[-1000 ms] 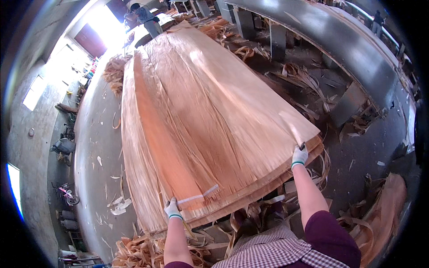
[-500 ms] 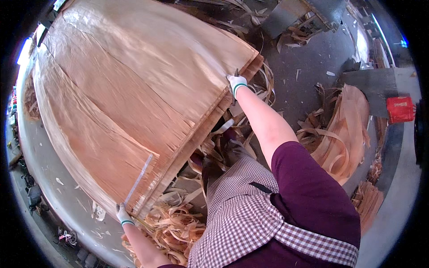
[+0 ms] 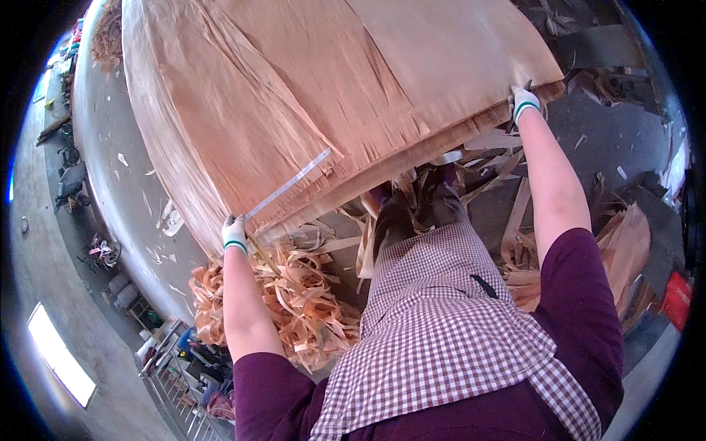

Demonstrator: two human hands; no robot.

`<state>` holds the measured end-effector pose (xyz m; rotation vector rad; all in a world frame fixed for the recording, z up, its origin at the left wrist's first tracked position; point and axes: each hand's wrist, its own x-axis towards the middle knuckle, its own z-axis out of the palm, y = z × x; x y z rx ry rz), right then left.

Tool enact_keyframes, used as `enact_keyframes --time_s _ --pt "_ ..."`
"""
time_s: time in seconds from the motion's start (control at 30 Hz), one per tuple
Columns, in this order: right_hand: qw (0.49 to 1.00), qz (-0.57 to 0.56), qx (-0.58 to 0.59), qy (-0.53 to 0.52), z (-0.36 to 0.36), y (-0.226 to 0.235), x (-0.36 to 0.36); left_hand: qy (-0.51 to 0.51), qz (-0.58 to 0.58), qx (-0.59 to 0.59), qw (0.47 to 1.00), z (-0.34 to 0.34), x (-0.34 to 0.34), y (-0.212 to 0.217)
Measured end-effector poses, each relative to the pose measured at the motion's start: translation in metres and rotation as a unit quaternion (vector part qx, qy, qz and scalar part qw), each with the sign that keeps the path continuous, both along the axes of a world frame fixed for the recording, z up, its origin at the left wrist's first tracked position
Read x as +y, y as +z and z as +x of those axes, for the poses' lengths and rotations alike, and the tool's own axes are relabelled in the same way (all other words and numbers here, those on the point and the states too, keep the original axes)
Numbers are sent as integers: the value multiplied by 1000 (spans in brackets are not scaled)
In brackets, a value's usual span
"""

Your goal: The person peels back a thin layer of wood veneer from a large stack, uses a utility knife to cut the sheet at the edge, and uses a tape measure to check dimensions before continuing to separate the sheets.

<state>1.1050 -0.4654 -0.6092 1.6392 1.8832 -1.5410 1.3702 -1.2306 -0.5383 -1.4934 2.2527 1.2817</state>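
One purple-sleeved torso with a checked purple-and-white apron (image 3: 456,331) is seen nearest. One heap of curled pale wood-veneer offcuts (image 3: 294,301) lies below the left forearm. The white-gloved left hand (image 3: 234,233) is closed around one long flat metal ruler (image 3: 288,184), which lies slanted on the near edge of one tall stack of thin orange-brown veneer sheets (image 3: 331,95). The white-gloved right hand (image 3: 523,102) is clamped on the stack's right corner; what else it holds cannot be told.
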Motion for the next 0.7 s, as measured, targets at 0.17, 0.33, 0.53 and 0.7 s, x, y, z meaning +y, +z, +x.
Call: enact_keyframes --time_s 0.17,0.33,0.53,0.7 --pt "993 -74 48 -82 -1 -9 8 -48 -74 -25 996 -8 18 -5" --pt "958 -96 206 -176 41 1 -1 -154 -279 18 948 -33 107 -5" --pt "991 -51 69 101 184 4 -78 -182 -130 -48 973 -113 345 36" --pt "902 -250 6 352 223 79 -172 -189 -130 -86 970 -111 300 36"
